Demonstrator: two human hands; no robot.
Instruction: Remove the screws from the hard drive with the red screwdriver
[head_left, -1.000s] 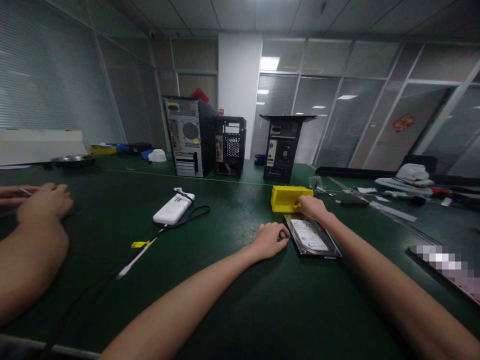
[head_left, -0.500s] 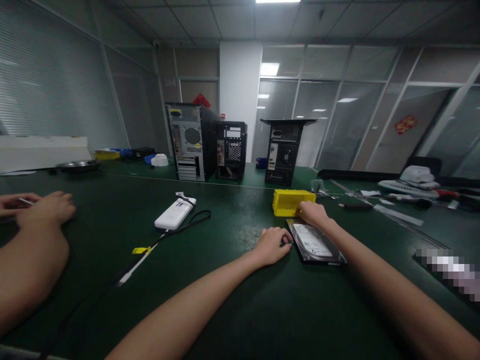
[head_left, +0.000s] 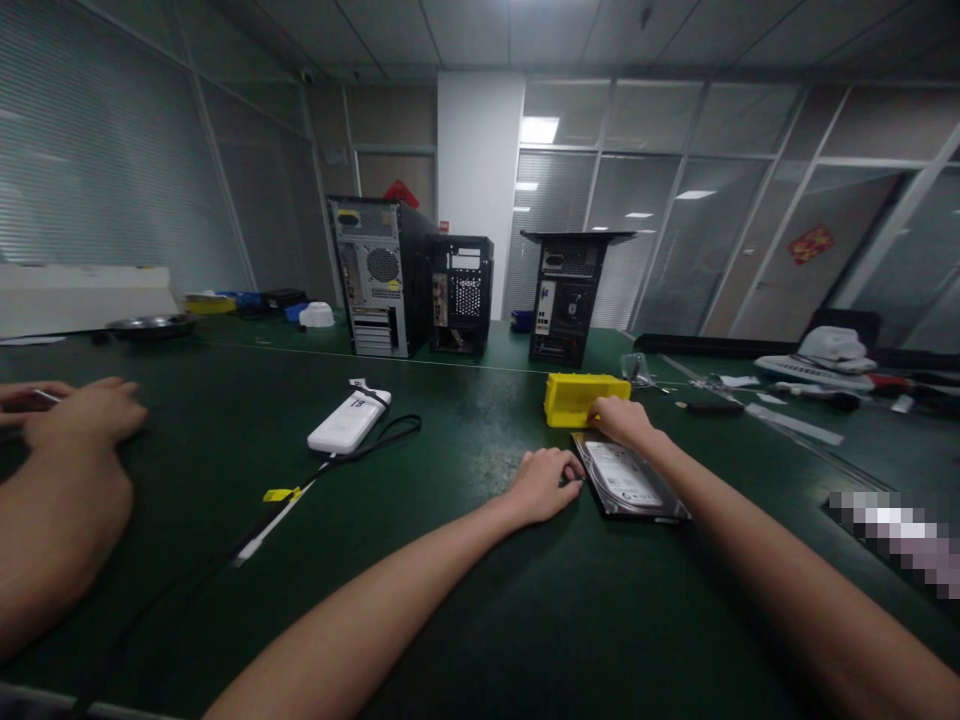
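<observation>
My left hand point(head_left: 546, 485) rests on the green table point(head_left: 465, 600), loosely curled, thumb apart from the fingers, with nothing visible in it. Its fingertips lie at the left edge of a hard drive point(head_left: 626, 478), which lies flat with its white label up. My right hand point(head_left: 621, 418) reaches over the drive's far end to a small yellow plastic box point(head_left: 581, 398). Its fingers are drawn together at the box's near side; what they hold, if anything, is hidden.
A white power bank point(head_left: 349, 422) with a black strap lies left of centre. Computer cases point(head_left: 367, 280) stand at the back. Another person's hand point(head_left: 86, 410) is at the far left. Tools and scraps, including a black-handled tool point(head_left: 714, 408), lie to the right.
The whole view has shifted slightly upward. Both hands, the hard drive and the yellow box keep nearly the same places relative to each other.
</observation>
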